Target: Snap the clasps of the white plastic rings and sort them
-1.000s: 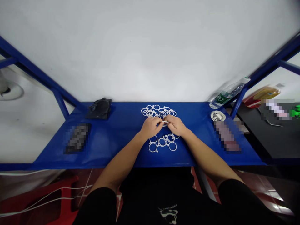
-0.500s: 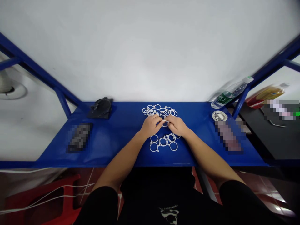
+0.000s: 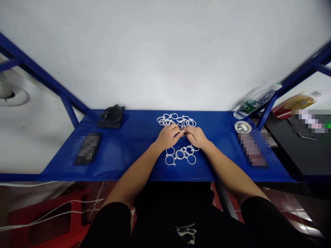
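Observation:
My left hand (image 3: 168, 136) and my right hand (image 3: 197, 136) meet at the middle of a blue table (image 3: 134, 155), fingertips pinched together on one small white plastic ring (image 3: 182, 132). A loose pile of white rings (image 3: 176, 121) lies just beyond my hands, toward the wall. A chain of joined white rings (image 3: 181, 155) lies on the table just in front of my wrists.
A dark crumpled cloth (image 3: 111, 116) lies at the back left, a blurred dark object (image 3: 87, 148) nearer the left front. At the right stand a lying water bottle (image 3: 254, 102), a small round tin (image 3: 242, 127) and a blurred oblong item (image 3: 252, 150). A red stool (image 3: 49, 224) sits below left.
My hands have stayed together on the ring, shifting only slightly away from me. The ring piles have not moved.

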A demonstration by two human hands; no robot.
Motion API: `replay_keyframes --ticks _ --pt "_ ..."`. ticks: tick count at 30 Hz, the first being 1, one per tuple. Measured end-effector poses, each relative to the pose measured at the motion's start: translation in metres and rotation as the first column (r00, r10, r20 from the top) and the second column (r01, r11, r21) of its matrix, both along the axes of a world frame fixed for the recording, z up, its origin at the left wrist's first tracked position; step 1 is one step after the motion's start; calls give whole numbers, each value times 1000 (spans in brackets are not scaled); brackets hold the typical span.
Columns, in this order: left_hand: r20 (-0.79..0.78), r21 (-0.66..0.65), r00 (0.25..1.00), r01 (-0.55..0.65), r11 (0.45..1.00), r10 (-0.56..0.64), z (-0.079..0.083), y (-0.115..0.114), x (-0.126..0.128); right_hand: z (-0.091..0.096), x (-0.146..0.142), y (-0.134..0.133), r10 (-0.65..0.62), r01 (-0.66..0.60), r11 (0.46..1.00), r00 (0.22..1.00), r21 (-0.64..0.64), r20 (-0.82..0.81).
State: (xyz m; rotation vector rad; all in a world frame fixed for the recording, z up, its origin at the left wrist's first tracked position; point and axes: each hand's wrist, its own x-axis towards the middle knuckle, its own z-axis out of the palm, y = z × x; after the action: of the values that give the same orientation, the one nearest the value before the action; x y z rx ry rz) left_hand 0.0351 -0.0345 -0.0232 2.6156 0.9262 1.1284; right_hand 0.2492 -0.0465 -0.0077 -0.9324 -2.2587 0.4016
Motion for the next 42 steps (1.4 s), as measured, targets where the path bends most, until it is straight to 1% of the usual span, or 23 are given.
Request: replay_keyframes --ticks 8,11,14,16,17,19,21,23,25,27,31,34,37,40,42 --pt "-7 -44 1000 26 999 -26 0 1 0 -4 0 1 -19 19 1000 1000 -8 -19" --pt "32 -50 999 11 999 -9 -1 1 -1 -7 1 1 -31 31 1000 999 3 -38" --pt "92 -37 994 -61 997 64 -3 8 -8 -8 0 1 -153 151 988 986 -33 -70" --pt "107 3 985 -135 991 133 -4 16 -15 -7 1 1 -235 232 972 968 -44 -93" --pt "105 30 980 -172 985 168 -4 20 -19 -6 1 1 -249 247 968 964 -31 -97" --pt "87 70 967 -247 966 241 -7 29 -26 -4 1 1 -224 226 974 971 17 -85" --pt "53 74 950 -312 947 308 -10 35 -29 -3 -1 0 -149 150 988 988 37 -31" --pt "3 48 939 -345 937 345 -13 38 -30 -3 -5 -2 -46 46 999 997 -2 57" --pt "-32 11 936 -349 937 350 -15 37 -29 -3 -10 -4 43 -34 997 990 -71 135" --pt "-31 -19 938 -346 938 345 -15 35 -28 -3 -13 -6 99 -77 989 979 -128 177" --pt "34 -29 934 -356 934 357 -12 33 -31 -1 -14 -7 171 -124 969 961 -211 218" --pt "40 -37 945 -323 946 325 -12 35 -32 0 -14 -8 209 -145 959 943 -244 261" --pt "18 -54 965 -260 964 261 -13 35 -30 -2 -14 -8 220 -154 960 932 -234 289" --pt "-32 -129 981 -194 973 191 -11 31 -27 -3 -14 -7 188 -137 972 939 -190 289" --pt "-70 -197 987 -157 968 145 -7 26 -26 -3 -12 -5 143 -102 982 952 -158 272"
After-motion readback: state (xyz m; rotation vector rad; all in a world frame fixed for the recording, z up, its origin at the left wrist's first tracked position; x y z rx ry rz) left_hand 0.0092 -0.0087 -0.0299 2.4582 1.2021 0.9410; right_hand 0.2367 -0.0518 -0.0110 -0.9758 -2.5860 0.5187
